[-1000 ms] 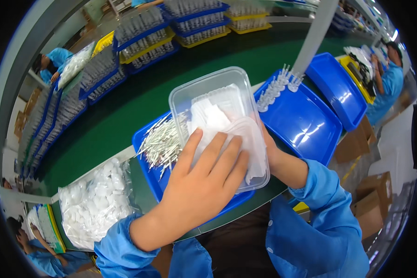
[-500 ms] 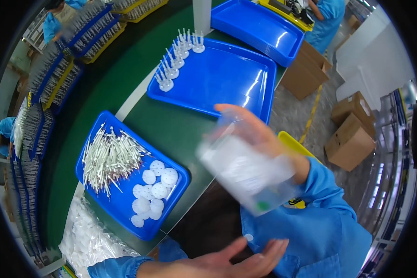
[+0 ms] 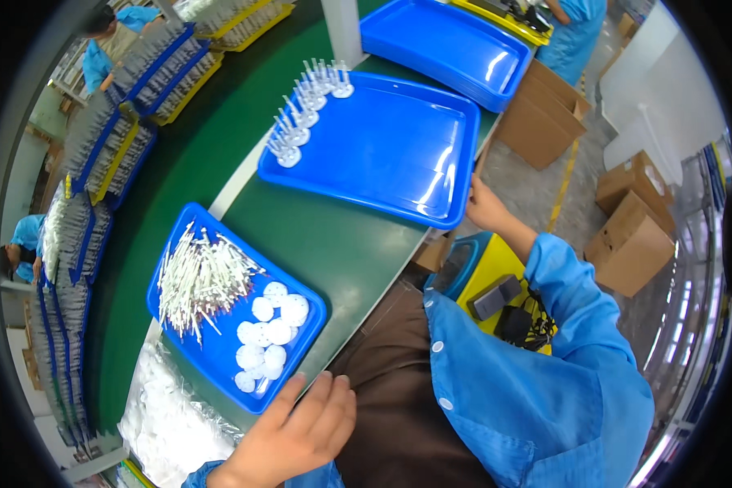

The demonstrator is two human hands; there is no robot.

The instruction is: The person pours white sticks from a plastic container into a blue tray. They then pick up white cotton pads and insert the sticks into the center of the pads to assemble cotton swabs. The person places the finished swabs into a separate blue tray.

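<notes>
My left hand (image 3: pixel 305 427) rests palm down at the near edge of the table, its fingers stretched out beside the corner of a blue tray (image 3: pixel 220 372). In that tray lie a heap of thin whitish rods (image 3: pixel 203 281) and several white discs with small holes (image 3: pixel 278 332). My right hand (image 3: pixel 490 207) is at the right-hand edge of a larger blue tray (image 3: pixel 374 163); its fingers are partly hidden there, and whether they grip the rim I cannot tell. Along that tray's left side stand several discs with upright rods in them (image 3: pixel 299 118).
A clear bag of white pieces (image 3: pixel 167 415) lies at lower left. Stacked blue trays (image 3: pixel 447 49) stand at the back. A yellow crate (image 3: pixel 496 252) with dark devices sits by my right arm. Cardboard boxes (image 3: pixel 630 244) are on the floor; filled racks (image 3: pixel 98 154) and other people are beyond.
The clear bag with white contents is out of my right hand and no longer seen. My right hand has moved to the larger tray's edge, my left hand left to the table edge.
</notes>
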